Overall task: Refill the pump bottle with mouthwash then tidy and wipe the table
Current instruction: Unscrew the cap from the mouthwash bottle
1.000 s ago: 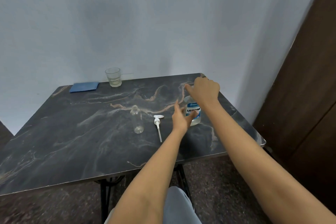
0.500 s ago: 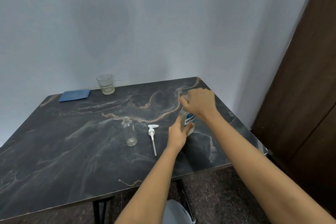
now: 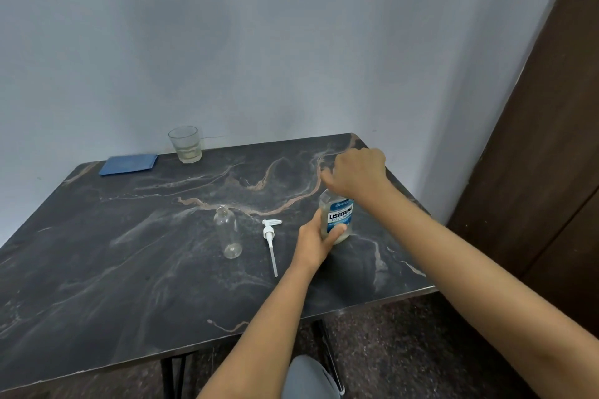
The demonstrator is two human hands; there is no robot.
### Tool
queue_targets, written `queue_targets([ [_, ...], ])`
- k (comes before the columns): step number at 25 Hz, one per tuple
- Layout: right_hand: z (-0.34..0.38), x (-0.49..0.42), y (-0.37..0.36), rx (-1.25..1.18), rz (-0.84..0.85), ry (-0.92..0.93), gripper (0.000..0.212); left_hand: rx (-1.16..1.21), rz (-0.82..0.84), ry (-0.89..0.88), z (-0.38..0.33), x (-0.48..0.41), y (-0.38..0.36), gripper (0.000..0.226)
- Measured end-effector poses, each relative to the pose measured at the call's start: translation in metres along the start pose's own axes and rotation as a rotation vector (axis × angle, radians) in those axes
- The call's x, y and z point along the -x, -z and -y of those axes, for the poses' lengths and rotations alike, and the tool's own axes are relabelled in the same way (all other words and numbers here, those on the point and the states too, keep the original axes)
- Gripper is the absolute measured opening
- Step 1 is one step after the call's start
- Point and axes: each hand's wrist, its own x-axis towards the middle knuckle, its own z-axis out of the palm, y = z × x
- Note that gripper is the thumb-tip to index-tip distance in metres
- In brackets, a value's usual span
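A small clear mouthwash bottle (image 3: 337, 215) with a blue label stands on the right part of the dark marble table (image 3: 129, 253). My left hand (image 3: 319, 241) grips its lower body. My right hand (image 3: 358, 176) is closed over its top, hiding the cap. Left of them lies the white pump head (image 3: 270, 238) with its long tube pointing toward me. Further left the clear pump bottle (image 3: 228, 232) stands upright, open-necked and looking empty.
A glass tumbler (image 3: 185, 144) with a little liquid stands at the back edge by the wall. A folded blue cloth (image 3: 129, 164) lies to its left. A dark wooden door (image 3: 544, 172) is close on the right.
My left hand went from reaching with fingers apart to gripping the mouthwash bottle's body. My right hand stayed on its top. The camera view shifted slightly.
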Motion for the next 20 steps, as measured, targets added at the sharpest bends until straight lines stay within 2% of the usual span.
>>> queue_targets([
  [2,0.015,0.002,0.003,0.047,0.013,-0.135,0.065,-0.005,-0.010,0.019,-0.001,0.000,0.001,0.042],
  [4,0.018,0.000,-0.005,-0.014,-0.015,-0.130,0.060,0.019,-0.012,0.012,0.000,0.001,0.002,0.039],
  [9,-0.008,0.004,-0.019,-0.240,-0.177,0.020,0.044,-0.064,-0.003,-0.042,0.003,0.000,0.002,0.039],
  [12,-0.015,0.002,-0.019,-0.288,-0.197,0.149,0.044,-0.161,-0.049,-0.074,0.000,0.002,0.000,0.037],
  [20,-0.024,-0.015,-0.025,-0.444,-0.216,0.446,0.039,-0.129,-0.075,-0.097,0.001,0.003,0.002,0.036],
])
